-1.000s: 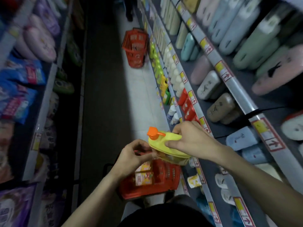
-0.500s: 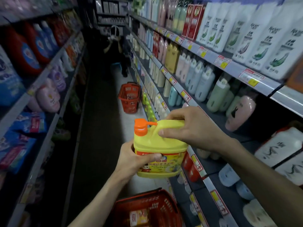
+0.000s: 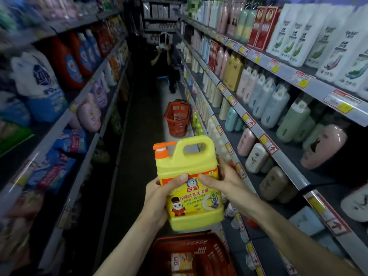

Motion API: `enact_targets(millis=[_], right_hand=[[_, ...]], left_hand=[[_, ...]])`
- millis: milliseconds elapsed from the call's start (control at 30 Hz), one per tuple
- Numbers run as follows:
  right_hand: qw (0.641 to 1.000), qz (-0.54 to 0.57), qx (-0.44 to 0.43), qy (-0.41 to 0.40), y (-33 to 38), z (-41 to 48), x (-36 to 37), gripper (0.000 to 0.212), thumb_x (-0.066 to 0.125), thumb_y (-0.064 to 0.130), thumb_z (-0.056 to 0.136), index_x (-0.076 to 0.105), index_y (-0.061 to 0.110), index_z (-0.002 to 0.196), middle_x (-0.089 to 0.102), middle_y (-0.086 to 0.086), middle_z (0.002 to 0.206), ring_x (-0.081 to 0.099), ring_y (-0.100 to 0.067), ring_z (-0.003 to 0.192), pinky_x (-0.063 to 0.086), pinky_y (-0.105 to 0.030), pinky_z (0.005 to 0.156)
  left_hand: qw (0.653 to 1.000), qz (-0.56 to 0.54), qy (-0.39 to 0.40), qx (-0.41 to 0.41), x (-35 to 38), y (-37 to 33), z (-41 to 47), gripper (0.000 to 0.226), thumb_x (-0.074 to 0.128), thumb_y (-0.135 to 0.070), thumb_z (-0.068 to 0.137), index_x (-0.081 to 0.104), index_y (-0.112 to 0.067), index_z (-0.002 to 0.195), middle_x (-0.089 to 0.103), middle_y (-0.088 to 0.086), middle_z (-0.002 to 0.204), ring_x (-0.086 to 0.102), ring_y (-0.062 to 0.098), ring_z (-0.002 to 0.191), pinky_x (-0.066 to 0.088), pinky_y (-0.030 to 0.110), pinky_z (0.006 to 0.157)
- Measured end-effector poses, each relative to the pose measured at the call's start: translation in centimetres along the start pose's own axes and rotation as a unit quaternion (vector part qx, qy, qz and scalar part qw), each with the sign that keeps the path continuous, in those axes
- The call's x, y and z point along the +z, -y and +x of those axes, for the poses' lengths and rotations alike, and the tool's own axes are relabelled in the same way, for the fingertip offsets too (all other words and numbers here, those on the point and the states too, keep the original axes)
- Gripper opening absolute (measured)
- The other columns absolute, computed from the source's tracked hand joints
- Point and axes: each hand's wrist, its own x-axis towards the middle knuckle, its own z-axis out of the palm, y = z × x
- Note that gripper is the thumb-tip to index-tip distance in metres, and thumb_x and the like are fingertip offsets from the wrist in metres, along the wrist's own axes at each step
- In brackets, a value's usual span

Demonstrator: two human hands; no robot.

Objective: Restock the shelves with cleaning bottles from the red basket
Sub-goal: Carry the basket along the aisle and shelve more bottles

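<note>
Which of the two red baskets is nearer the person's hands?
The red basket at the bottom edge, under the yellow bottle; the other basket stands farther down the aisle.

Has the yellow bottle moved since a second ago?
Yes, upward. The yellow bottle was tilted just above the near red basket; now it is upright, well clear of the basket's rim.

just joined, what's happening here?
A person stands in a shop aisle and holds a yellow bottle upright in front of them, left hand and right hand gripping its sides. It is not yet on the shelves to the right. The red basket sits below the hands with at least one more bottle in it. Another basket sits farther down the aisle.
</note>
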Motion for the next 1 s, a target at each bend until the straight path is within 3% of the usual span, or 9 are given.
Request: enact_targets(millis=[100, 267, 433, 600, 667, 833, 1000], right_hand=[[0.998, -0.013, 0.043, 0.05, -1.2, 0.8, 2.1, 0.088, 0.096, 0.055, 0.068, 0.056, 0.025, 0.14, 0.076, 0.001, 0.127, 0.075, -0.022, 0.115, 0.058, -0.052, 0.102], [0.992, 0.016, 0.048, 0.113, -0.8, 2.1, 5.3, 0.062, 0.091, 0.029, 0.074, 0.064, 0.014, 0.128, 0.081, -0.002, 0.11, 0.08, -0.022, 0.1, 0.065, -0.037, 0.082], [0.974, 0.076, 0.062, 0.202, -0.7, 2.7, 8.8, 0.063, 0.093, 0.024, 0.072, 0.066, 0.01, 0.127, 0.081, -0.011, 0.11, 0.079, -0.033, 0.1, 0.063, -0.056, 0.091], [0.945, 0.105, 0.061, 0.304, 0.0, 1.4, 12.7, 0.064, 0.09, 0.028, 0.073, 0.065, 0.011, 0.128, 0.08, -0.012, 0.111, 0.079, -0.034, 0.101, 0.061, -0.06, 0.093], [0.931, 0.115, 0.06, 0.342, 0.1, 0.2, 14.3, 0.065, 0.09, 0.031, 0.072, 0.066, 0.011, 0.129, 0.08, -0.013, 0.113, 0.078, -0.034, 0.104, 0.06, -0.06, 0.096], [0.896, 0.093, 0.027, 0.434, 0.8, -3.8, 18.3, 0.057, 0.089, 0.028, 0.077, 0.068, 0.009, 0.126, 0.08, -0.01, 0.111, 0.078, -0.029, 0.103, 0.061, -0.057, 0.094], [0.838, 0.054, -0.018, 0.543, 2.1, -9.1, 23.0, 0.06, 0.089, 0.033, 0.075, 0.067, 0.009, 0.126, 0.081, -0.007, 0.112, 0.078, -0.024, 0.106, 0.061, -0.053, 0.096]], left_hand=[[0.998, -0.024, -0.052, -0.019, -1.3, -0.3, -1.1, 0.053, 0.088, -0.016, 0.078, 0.071, -0.002, 0.126, 0.077, 0.022, 0.117, 0.077, 0.041, 0.106, 0.065, 0.048, 0.083], [0.987, -0.034, -0.154, -0.005, -2.3, -1.0, -4.0, 0.046, 0.084, -0.019, 0.079, 0.073, -0.004, 0.122, 0.078, 0.021, 0.114, 0.078, 0.04, 0.103, 0.064, 0.05, 0.085], [0.97, -0.006, -0.239, 0.04, -3.0, -2.0, -8.6, 0.053, 0.086, -0.029, 0.081, 0.072, -0.006, 0.127, 0.077, 0.02, 0.119, 0.076, 0.04, 0.109, 0.057, 0.059, 0.101], [0.937, 0.028, -0.329, 0.112, -3.9, -2.0, -14.7, 0.059, 0.082, -0.036, 0.091, 0.061, -0.014, 0.141, 0.073, 0.014, 0.132, 0.071, 0.038, 0.121, 0.053, 0.062, 0.107], [0.914, 0.052, -0.378, 0.138, -3.7, -1.5, -17.8, 0.061, 0.082, -0.034, 0.092, 0.056, -0.016, 0.144, 0.074, 0.009, 0.133, 0.072, 0.033, 0.121, 0.056, 0.058, 0.101], [0.865, 0.109, -0.46, 0.17, -1.2, 0.7, -26.2, 0.044, 0.068, -0.029, 0.099, 0.057, -0.03, 0.141, 0.075, -0.006, 0.131, 0.073, 0.016, 0.118, 0.063, 0.027, 0.081], [0.786, 0.119, -0.568, 0.213, 1.1, 3.1, -33.8, 0.038, 0.062, -0.026, 0.104, 0.06, -0.028, 0.141, 0.075, -0.003, 0.13, 0.072, 0.016, 0.119, 0.062, 0.026, 0.086]])
